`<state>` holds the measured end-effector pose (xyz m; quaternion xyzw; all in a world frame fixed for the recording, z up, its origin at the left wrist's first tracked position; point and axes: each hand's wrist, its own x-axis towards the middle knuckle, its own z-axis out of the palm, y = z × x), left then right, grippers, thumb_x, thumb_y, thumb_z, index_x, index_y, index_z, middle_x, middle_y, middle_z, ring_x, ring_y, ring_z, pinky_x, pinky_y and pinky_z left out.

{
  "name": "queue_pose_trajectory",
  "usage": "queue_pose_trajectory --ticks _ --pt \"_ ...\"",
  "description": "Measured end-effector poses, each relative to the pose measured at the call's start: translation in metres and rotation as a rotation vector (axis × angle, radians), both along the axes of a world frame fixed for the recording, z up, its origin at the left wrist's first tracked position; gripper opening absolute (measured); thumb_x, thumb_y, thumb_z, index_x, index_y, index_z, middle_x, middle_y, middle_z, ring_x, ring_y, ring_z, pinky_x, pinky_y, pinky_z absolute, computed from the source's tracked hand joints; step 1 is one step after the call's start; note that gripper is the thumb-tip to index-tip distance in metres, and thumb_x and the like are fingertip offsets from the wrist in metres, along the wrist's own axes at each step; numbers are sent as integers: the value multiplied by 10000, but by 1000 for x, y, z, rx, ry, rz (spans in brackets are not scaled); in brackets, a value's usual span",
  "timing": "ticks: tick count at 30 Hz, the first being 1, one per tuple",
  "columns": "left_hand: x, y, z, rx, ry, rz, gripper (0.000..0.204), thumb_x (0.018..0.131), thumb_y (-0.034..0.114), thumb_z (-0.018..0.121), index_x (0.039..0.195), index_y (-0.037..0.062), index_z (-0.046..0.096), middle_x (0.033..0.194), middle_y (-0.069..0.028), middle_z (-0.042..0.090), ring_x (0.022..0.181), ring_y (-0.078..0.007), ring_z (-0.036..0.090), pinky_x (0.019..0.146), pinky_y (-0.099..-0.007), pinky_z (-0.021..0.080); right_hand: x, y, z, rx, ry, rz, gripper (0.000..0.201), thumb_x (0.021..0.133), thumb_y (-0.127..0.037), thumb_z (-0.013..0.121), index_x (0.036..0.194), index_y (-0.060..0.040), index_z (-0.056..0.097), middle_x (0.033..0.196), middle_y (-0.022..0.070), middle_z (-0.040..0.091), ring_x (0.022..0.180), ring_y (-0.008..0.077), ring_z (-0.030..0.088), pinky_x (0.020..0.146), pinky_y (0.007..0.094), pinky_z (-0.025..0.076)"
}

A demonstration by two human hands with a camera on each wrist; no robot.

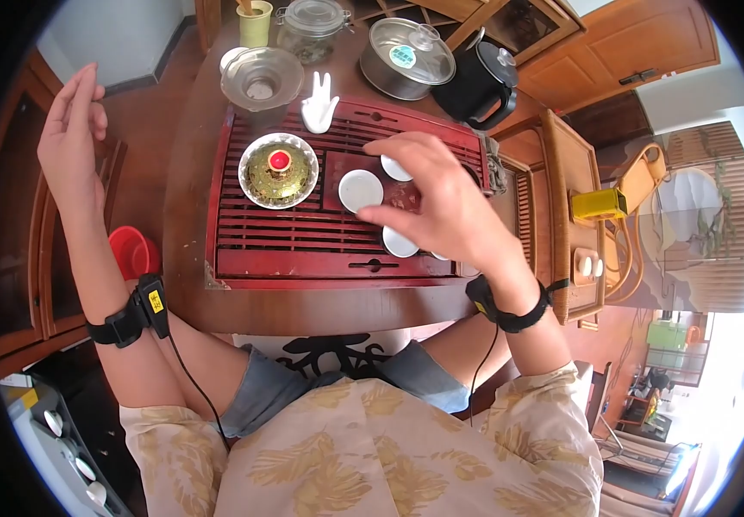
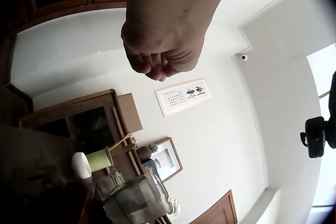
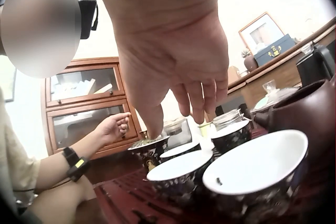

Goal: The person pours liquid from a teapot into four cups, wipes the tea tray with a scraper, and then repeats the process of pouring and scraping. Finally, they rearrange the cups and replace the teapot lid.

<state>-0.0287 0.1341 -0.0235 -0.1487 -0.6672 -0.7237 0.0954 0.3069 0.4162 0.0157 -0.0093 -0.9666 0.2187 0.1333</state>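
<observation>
My right hand [image 1: 441, 194] hovers over small white-lined cups on a red slatted tea tray [image 1: 303, 267]. Its thumb and fingers are spread apart around the white-lined cup [image 1: 361, 191], the thumb tip overlapping the rim in the head view. Two more cups, one upper [image 1: 396, 169] and one lower [image 1: 400, 242], are partly covered by that hand. The right wrist view shows dark patterned outsides on the cups [image 3: 257, 166]. Left of them sits a lidded gaiwan [image 1: 278, 171], gold-green with a red knob. My left hand [image 1: 70, 129] is raised in the air beyond the table's left side, fingers loosely bent, holding nothing.
Behind the tray stand a glass strainer bowl [image 1: 262, 79], a white hand figurine [image 1: 319, 103], a glass jar [image 1: 312, 30], a lidded steel pot [image 1: 406, 59] and a black kettle [image 1: 480, 82]. A dark brown teapot [image 3: 304, 108] is close to the cups. A red bucket [image 1: 135, 252] is at left.
</observation>
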Motion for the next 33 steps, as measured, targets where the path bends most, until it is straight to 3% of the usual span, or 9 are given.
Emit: queue_pose_trajectory --ticks 2,8,11,15,17,19,21,25,33 --pt "2 1 2 -18 -21 11 326 1094 214 755 1356 22 784 1007 -4 725 741 -41 532 677 -226 406 -3 -6 -11 37 2 32 710 794 -221 976 1409 -28 677 1313 182 733 1334 401 625 1137 497 517" --pt "0 -2 1 -8 -29 8 322 1089 220 764 1347 29 791 1009 -1 730 747 -41 541 681 -223 412 -9 -14 -26 68 -17 10 655 758 -140 948 1343 -23 679 1253 204 718 1283 410 630 1178 524 459" --pt "-1 -2 -1 22 -1 -4 335 1052 225 807 1316 18 796 996 2 751 725 -25 557 660 -204 406 -8 -15 -18 12 -16 -8 602 780 -114 928 1326 -32 689 1250 206 720 1270 418 638 1145 519 491" --pt "2 0 1 2 8 15 333 1049 243 812 1302 26 807 992 5 745 723 -28 547 662 -209 405 1 -7 4 -55 63 -113 585 808 -108 960 1336 -34 718 1237 138 764 1111 299 760 909 398 623" --pt "2 -1 1 -15 2 34 333 1047 253 813 1295 31 813 989 8 741 721 -30 541 663 -212 404 10 -5 31 -152 -29 -252 587 827 -92 956 1353 -22 706 1213 119 779 1135 243 778 971 392 623" --pt "1 -2 0 -10 4 23 333 1047 261 814 1293 36 816 987 10 738 720 -32 537 665 -214 405 23 18 27 -214 14 -289 597 866 -50 936 1402 -12 674 1213 118 789 1148 182 767 1040 348 610" --pt "2 -1 1 -31 -1 28 326 1071 237 777 1325 35 803 1006 3 736 728 -36 535 671 -218 407 35 29 34 -302 76 -380 557 828 -91 941 1336 -30 720 1201 122 763 1082 237 782 912 353 641" --pt "3 0 4 -81 -13 49 318 1125 176 689 1394 26 770 1057 -17 734 746 -44 535 684 -226 410 62 59 34 -117 71 -502 562 835 -88 918 1358 -49 714 1243 124 746 1167 251 761 977 399 640" --pt "-2 0 0 -74 -2 27 316 1132 166 675 1399 24 767 1076 -23 734 749 -44 535 686 -223 410 92 81 8 105 58 -491 519 804 -3 830 1305 -33 698 1275 192 712 1168 403 717 990 452 592"
